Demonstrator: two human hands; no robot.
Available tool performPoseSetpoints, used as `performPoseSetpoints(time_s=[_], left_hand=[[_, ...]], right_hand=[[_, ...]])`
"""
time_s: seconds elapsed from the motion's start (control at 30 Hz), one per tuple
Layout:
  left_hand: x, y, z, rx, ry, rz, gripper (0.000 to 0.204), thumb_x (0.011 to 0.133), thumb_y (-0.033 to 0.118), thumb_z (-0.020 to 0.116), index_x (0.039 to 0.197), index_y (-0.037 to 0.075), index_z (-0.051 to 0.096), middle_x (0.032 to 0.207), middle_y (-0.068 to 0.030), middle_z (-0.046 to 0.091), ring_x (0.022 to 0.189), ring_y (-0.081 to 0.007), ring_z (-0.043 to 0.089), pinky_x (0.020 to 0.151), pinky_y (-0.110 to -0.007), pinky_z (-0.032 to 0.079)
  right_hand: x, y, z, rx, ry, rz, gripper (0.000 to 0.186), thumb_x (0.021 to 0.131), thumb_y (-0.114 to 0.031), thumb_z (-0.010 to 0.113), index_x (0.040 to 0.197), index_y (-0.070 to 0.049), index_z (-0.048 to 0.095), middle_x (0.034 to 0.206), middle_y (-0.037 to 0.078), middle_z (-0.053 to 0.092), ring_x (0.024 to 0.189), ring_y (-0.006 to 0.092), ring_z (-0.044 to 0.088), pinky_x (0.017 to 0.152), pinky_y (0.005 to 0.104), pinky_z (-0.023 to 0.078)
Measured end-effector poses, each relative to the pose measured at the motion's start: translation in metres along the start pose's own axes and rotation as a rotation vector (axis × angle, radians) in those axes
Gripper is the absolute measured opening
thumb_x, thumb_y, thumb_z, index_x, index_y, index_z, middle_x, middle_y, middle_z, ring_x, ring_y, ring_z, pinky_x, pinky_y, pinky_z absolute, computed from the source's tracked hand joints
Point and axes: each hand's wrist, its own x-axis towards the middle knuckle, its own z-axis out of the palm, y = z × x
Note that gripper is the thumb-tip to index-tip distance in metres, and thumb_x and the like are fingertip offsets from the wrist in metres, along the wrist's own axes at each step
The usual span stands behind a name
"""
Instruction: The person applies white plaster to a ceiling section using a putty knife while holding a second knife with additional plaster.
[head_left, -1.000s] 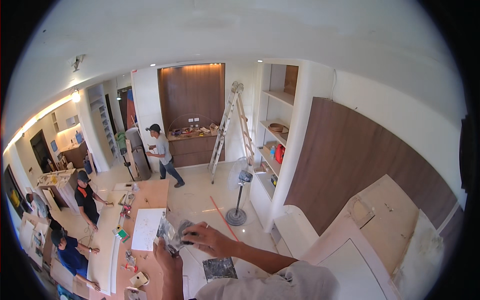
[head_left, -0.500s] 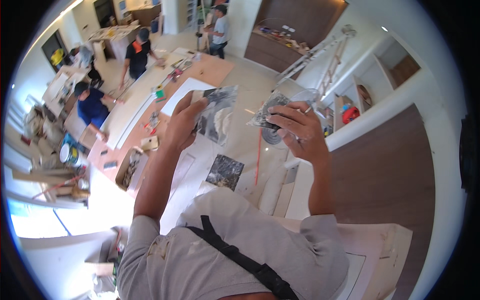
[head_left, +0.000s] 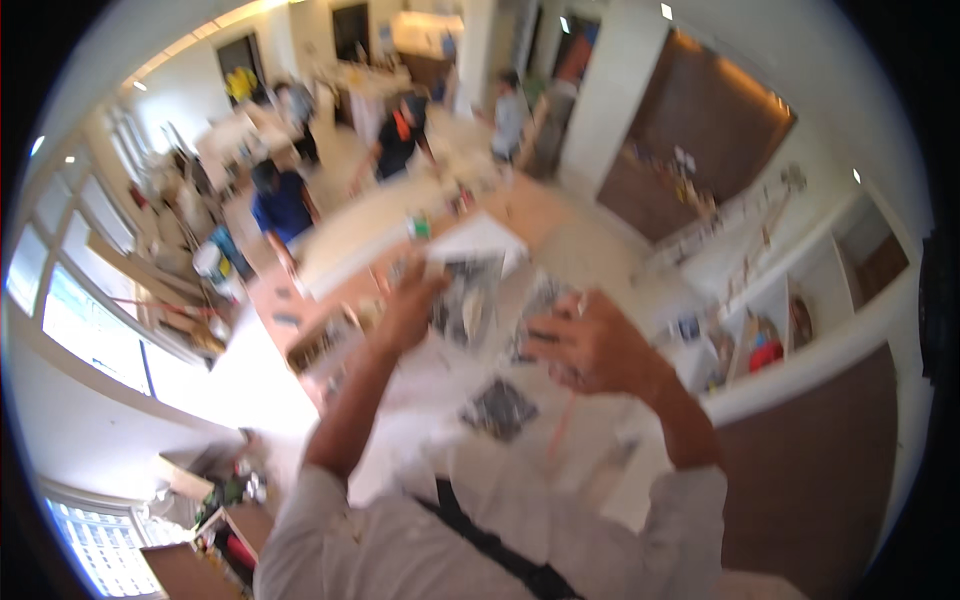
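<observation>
To your left, a long worktable [head_left: 545, 205] carries a pale board [head_left: 350, 235] and a small green item [head_left: 418, 229]. At its left side you have 2 people: 1 in a blue shirt [head_left: 283, 212], 1 in a black top [head_left: 398, 148] with an orange patch. Far left, bright windows [head_left: 95, 320] and 1 white bucket [head_left: 207, 260]. On your right, 1 red object [head_left: 766, 355] sits on white shelving [head_left: 856, 275]; near right, a brown wall panel [head_left: 820, 450]. Far right, a lit wood-panelled recess [head_left: 690, 125]. Distant details blurred.
</observation>
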Motion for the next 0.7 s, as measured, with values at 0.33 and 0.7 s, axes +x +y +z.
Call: performPoseSetpoints(time_s=[0.33, 0.7], left_hand=[[-0.062, 0.062, -0.046, -1.294, 0.215, -0.557, 0.03, 0.1, 0.011, 0.058, 0.129, 0.003, 0.056, 0.108, -0.0071, 0.066, 0.095, -0.0173, 0.067, 0.079, -0.032, 0.056], [-0.138, 0.069, -0.106, -1.237, 0.6, -0.555, 0.031, 0.101, 0.007, 0.048, 0.13, -0.003, 0.052, 0.116, -0.0149, 0.065, 0.094, -0.0242, 0.07, 0.081, -0.036, 0.06]], right_hand=[[0.128, 0.002, -0.042, 0.918, 1.214, 0.034, 0.039, 0.103, -0.021, 0.055, 0.131, 0.004, 0.064, 0.137, 0.02, 0.062, 0.128, 0.0279, 0.057, 0.109, 0.0415, 0.043], [0.345, 0.046, -0.2, -0.16, 2.046, -0.22, 0.042, 0.093, -0.017, 0.069, 0.133, -0.007, 0.065, 0.148, 0.021, 0.046, 0.133, 0.0342, 0.04, 0.106, 0.0461, 0.035]])
